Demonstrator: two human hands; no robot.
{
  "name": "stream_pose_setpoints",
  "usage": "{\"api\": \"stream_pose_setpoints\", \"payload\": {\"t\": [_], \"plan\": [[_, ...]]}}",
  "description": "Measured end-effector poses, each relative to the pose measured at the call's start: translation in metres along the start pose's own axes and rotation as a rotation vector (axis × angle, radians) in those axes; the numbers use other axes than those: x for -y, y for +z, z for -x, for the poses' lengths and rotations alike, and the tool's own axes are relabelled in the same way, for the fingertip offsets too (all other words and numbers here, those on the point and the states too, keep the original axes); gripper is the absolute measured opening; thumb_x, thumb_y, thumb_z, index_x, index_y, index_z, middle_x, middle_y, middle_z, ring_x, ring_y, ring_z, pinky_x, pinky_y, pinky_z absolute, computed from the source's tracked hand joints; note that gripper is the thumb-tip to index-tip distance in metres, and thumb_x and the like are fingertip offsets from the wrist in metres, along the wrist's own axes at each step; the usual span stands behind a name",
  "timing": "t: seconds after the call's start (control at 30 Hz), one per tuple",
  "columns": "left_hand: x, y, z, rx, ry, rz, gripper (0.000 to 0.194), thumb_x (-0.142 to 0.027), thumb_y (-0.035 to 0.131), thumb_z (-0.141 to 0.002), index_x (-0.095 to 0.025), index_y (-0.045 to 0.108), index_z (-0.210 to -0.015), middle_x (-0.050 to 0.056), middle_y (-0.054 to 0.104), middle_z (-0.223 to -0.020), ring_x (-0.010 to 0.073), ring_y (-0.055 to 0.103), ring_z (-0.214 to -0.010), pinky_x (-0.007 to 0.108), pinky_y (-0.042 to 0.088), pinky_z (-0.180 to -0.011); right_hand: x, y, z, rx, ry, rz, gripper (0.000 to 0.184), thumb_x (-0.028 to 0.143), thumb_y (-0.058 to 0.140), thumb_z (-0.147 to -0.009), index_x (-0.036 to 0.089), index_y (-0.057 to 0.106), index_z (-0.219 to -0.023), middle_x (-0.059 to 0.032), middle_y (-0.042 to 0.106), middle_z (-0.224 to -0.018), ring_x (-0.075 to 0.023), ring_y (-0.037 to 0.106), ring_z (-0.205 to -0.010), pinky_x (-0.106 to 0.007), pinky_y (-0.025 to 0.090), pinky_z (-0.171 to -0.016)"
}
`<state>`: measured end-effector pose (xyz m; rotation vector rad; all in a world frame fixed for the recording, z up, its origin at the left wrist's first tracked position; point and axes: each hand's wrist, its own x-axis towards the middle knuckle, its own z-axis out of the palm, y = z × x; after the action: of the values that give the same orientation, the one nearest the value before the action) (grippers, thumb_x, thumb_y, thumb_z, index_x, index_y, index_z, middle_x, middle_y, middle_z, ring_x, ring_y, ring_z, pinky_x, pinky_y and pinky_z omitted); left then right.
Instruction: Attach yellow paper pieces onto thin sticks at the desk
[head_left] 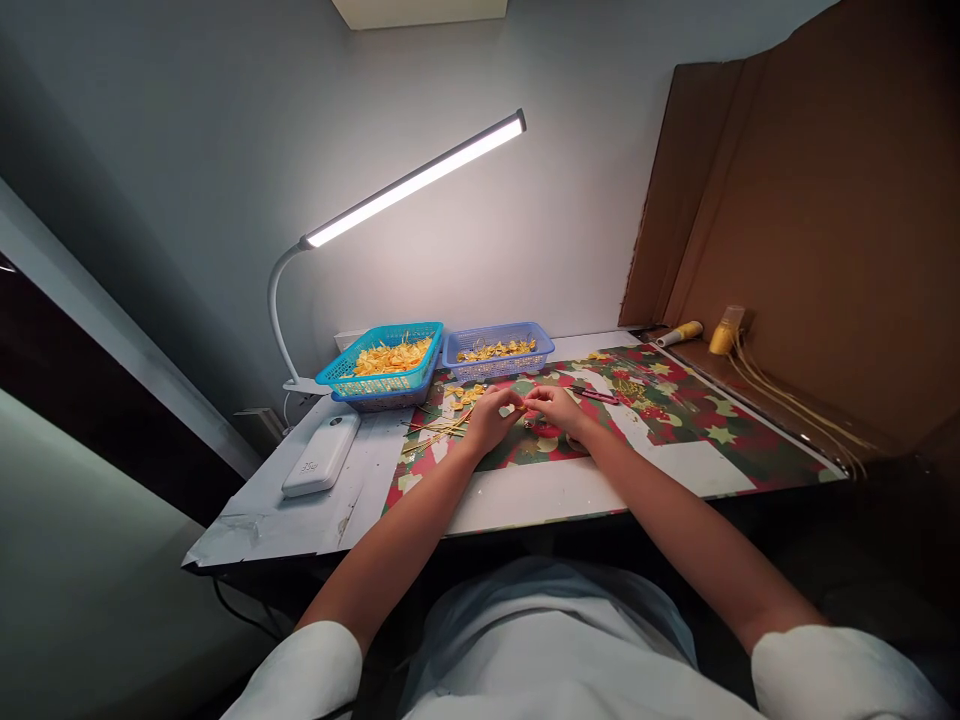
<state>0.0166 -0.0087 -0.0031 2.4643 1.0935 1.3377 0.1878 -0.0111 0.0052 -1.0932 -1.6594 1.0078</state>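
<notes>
My left hand and my right hand meet fingertip to fingertip above the patterned sheet on the table. Both are closed in a pinch around something tiny; a hint of yellow shows there, but the fingers hide most of it. Just left of my left hand lie loose yellow petal-like pieces and a bundle of thin golden stems. Beyond my right hand lies a dark and pink slim tool, its kind unclear. Fine golden sprigs are spread further right.
A turquoise basket of yellow pieces rests on another basket; a lilac basket stands beside it. A lit lamp hangs above. At left lies a white power bank. Cardboard walls the right side, near a yellow-filled cup.
</notes>
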Motion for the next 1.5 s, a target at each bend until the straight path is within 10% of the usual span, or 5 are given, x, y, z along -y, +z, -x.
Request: {"api": "stream_pose_setpoints", "payload": {"t": [0.3, 0.5, 0.83, 1.13, 1.5], "plan": [[-0.004, -0.003, -0.004, -0.01, 0.047, -0.044, 0.011, -0.02, 0.065, -0.079, -0.018, 0.063, -0.069, 0.0, 0.063, -0.068, 0.0144, 0.05, -0.07, 0.025, 0.041, -0.067, 0.008, 0.008, 0.001, -0.093, -0.097, -0.097, 0.023, 0.042, 0.054, -0.073, 0.019, 0.053, -0.072, 0.0013, 0.052, -0.07, -0.0125, 0.046, -0.066, -0.025, 0.037, -0.059], [0.001, -0.004, -0.006, 0.207, -0.015, -0.043, 0.008, -0.018, 0.066, -0.076, -0.017, 0.064, -0.069, 0.001, 0.062, -0.07, 0.0147, 0.052, -0.073, 0.025, 0.04, -0.066, 0.001, -0.003, -0.012, -0.311, -0.103, -0.329, 0.034, 0.051, 0.061, -0.07, 0.021, 0.049, -0.075, 0.0007, 0.057, -0.074, -0.0114, 0.048, -0.067, -0.023, 0.037, -0.059], [0.006, -0.002, -0.007, 0.236, -0.131, 0.032, 0.014, -0.021, 0.06, -0.081, -0.019, 0.073, -0.085, 0.005, 0.069, -0.082, 0.0156, 0.053, -0.075, 0.027, 0.04, -0.072, 0.015, -0.019, -0.01, -0.132, -0.035, -0.602, 0.029, 0.04, 0.062, -0.079, 0.023, 0.039, -0.075, 0.0097, 0.043, -0.051, -0.0061, 0.036, -0.041, -0.019, 0.029, -0.042], [0.001, -0.001, -0.007, 0.313, -0.207, 0.115, 0.016, -0.023, 0.056, -0.077, -0.016, 0.07, -0.079, 0.005, 0.065, -0.079, 0.0153, 0.053, -0.072, 0.026, 0.041, -0.068, 0.012, -0.057, -0.016, -0.407, -0.109, -0.848, 0.03, 0.03, 0.06, -0.084, 0.022, 0.036, -0.069, 0.0091, 0.029, -0.051, -0.005, 0.03, -0.041, -0.017, 0.03, -0.043], [-0.015, 0.0, -0.01, 0.035, -0.833, 1.244, 0.005, -0.018, 0.053, -0.071, -0.016, 0.048, -0.071, 0.009, 0.068, -0.087, 0.0163, 0.067, -0.077, 0.033, 0.053, -0.079, -0.008, -0.039, -0.021, -0.401, 0.143, -0.857, 0.031, 0.023, 0.06, -0.082, 0.022, 0.033, -0.068, 0.01, 0.032, -0.048, -0.0055, 0.032, -0.039, -0.017, 0.029, -0.04]]}}
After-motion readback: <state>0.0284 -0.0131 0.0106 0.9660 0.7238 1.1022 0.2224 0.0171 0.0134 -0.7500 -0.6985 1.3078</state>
